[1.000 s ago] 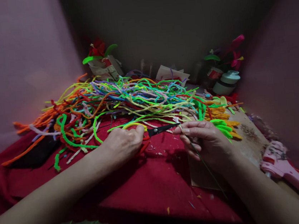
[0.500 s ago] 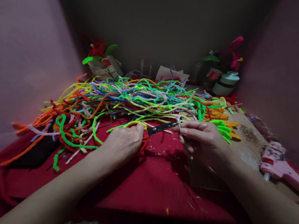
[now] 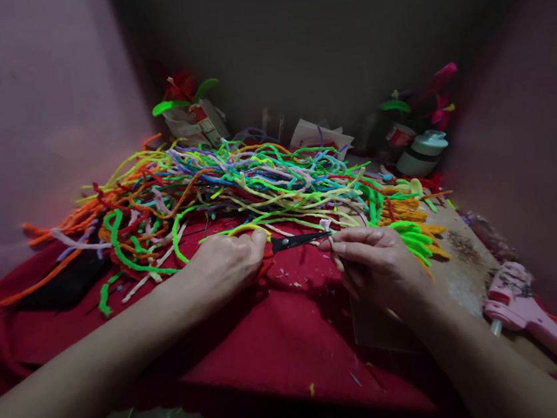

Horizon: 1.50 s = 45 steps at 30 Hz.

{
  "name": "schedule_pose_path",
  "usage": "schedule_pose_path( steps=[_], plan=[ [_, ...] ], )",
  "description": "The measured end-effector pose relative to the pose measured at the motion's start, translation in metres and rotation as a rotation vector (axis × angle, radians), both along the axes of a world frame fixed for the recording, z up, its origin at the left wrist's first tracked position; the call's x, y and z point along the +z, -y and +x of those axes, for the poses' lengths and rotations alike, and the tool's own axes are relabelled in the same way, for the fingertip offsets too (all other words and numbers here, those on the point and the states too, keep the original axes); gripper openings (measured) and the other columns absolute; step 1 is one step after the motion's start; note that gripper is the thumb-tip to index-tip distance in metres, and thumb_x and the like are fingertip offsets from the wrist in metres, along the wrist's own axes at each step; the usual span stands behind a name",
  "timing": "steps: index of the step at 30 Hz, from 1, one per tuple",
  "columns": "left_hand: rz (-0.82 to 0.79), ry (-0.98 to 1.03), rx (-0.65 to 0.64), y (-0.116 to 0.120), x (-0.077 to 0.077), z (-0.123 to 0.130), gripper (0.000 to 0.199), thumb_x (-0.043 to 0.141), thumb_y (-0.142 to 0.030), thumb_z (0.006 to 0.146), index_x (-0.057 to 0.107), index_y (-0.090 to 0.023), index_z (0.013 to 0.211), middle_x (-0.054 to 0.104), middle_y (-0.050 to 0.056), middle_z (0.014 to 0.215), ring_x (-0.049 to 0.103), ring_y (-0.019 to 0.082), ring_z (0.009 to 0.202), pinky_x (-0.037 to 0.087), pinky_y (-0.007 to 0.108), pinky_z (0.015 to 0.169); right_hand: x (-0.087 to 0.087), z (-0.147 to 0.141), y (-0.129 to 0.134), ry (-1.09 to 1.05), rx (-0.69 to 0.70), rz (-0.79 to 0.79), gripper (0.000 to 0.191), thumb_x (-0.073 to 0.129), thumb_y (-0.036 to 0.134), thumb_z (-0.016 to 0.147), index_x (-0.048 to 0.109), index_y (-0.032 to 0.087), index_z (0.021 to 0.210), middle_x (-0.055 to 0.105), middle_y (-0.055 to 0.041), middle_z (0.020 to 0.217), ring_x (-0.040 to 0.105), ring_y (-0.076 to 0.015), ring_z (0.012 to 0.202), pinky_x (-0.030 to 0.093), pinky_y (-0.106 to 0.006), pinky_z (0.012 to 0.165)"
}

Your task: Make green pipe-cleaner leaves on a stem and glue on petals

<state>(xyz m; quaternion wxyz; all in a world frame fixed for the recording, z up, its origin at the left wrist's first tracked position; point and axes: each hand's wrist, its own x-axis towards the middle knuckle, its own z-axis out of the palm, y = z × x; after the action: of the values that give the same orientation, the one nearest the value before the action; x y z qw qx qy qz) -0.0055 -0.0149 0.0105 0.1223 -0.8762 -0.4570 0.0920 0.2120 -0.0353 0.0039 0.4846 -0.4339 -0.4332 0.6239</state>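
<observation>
My left hand (image 3: 236,257) is closed around the handles of scissors (image 3: 295,241), one loop yellow and one red. Their black blades point right, almost together, with the tips touching or just beside a thin stem's pale, frayed top (image 3: 326,225). Pinched between the thumb and fingers of my right hand (image 3: 371,252) is that thin dark stem (image 3: 349,275), which hangs down below the fingers. Just behind both hands lies a heap of coloured pipe cleaners (image 3: 255,178).
A pink glue gun (image 3: 521,309) lies at the right on a cardboard sheet (image 3: 460,282). Green and orange looped pieces (image 3: 415,240) are near my right hand. A pale jar (image 3: 423,152) and red flowers (image 3: 181,86) stand at the back. Red cloth (image 3: 274,344) covers the table.
The scissor blades have come closer together at the stem. The stem's pale top has shifted slightly left and down. Both hands stay nearly in place.
</observation>
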Motion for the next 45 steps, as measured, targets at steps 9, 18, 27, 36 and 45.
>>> schedule_pose_path(
  steps=[9, 18, 27, 36, 45],
  plan=[
    [-0.099, 0.1, 0.144, -0.005, 0.004, 0.003, 0.021, 0.029, -0.015, 0.087, 0.047, -0.012, 0.099, 0.065, 0.009, 0.067, 0.066, 0.025, 0.062, 0.045, 0.03, 0.052, -0.004, 0.002, -0.003, -0.009, 0.021, 0.089, 0.011, 0.069, 0.025, 0.068, 0.069, 0.015, 0.071, 0.054, 0.0042, 0.042, 0.043, -0.0066, 0.028, 0.034, -0.017, 0.027],
    [0.032, 0.102, 0.041, -0.008, -0.01, 0.0, 0.016, 0.036, -0.019, 0.087, 0.048, -0.012, 0.095, 0.064, 0.009, 0.065, 0.065, 0.024, 0.062, 0.045, 0.028, 0.051, -0.002, 0.001, -0.003, -0.038, 0.012, 0.032, 0.016, 0.071, 0.029, 0.069, 0.064, 0.015, 0.066, 0.051, 0.0055, 0.037, 0.042, -0.0068, 0.027, 0.035, -0.017, 0.027],
    [0.095, 0.06, 0.082, -0.006, -0.011, 0.005, 0.02, 0.032, -0.012, 0.085, 0.051, -0.011, 0.088, 0.061, 0.01, 0.06, 0.064, 0.026, 0.058, 0.044, 0.03, 0.049, -0.002, 0.001, -0.002, -0.046, -0.02, 0.026, 0.017, 0.073, 0.028, 0.066, 0.062, 0.015, 0.063, 0.051, 0.0061, 0.038, 0.041, -0.0064, 0.027, 0.035, -0.016, 0.025],
    [0.164, 0.094, 0.04, -0.007, -0.019, 0.0, 0.016, 0.035, -0.013, 0.083, 0.052, -0.013, 0.084, 0.058, 0.008, 0.058, 0.062, 0.026, 0.055, 0.041, 0.03, 0.047, -0.001, 0.0, -0.002, -0.048, -0.017, -0.018, 0.019, 0.074, 0.027, 0.063, 0.061, 0.015, 0.06, 0.053, 0.0063, 0.04, 0.041, -0.0044, 0.027, 0.032, -0.014, 0.025],
    [0.158, 0.063, 0.012, -0.008, -0.018, -0.004, 0.015, 0.037, -0.014, 0.084, 0.052, -0.013, 0.086, 0.059, 0.009, 0.063, 0.062, 0.025, 0.057, 0.04, 0.03, 0.048, -0.002, 0.004, -0.002, -0.027, 0.031, -0.006, 0.018, 0.075, 0.026, 0.063, 0.061, 0.015, 0.06, 0.05, 0.0071, 0.039, 0.035, -0.0026, 0.026, 0.03, -0.013, 0.025]
  ],
)
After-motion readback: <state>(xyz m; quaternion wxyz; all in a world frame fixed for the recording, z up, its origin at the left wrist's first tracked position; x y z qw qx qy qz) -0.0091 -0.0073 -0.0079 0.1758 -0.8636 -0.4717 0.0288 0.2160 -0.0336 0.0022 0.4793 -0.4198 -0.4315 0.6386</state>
